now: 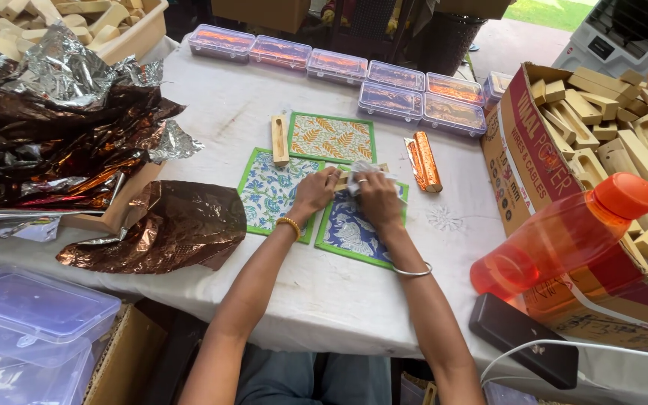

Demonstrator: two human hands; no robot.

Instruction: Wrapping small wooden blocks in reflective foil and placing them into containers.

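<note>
Foil (361, 171) thin, soft, tears easy (looks crinkly). Wrapped round small wood block (341, 180), on blue mat (350, 232). Left hand (315, 192) pinched shut on block end; right hand (375, 196) fingers curled, pressing foil. Best held by block's sides.

Both hands, left hand (315, 191) and right hand (376, 196), pressed crinkled silver foil (360, 171) around a small wooden block (341, 178) over green-bordered patterned cards (331, 138) mid-table (324, 292).
</note>
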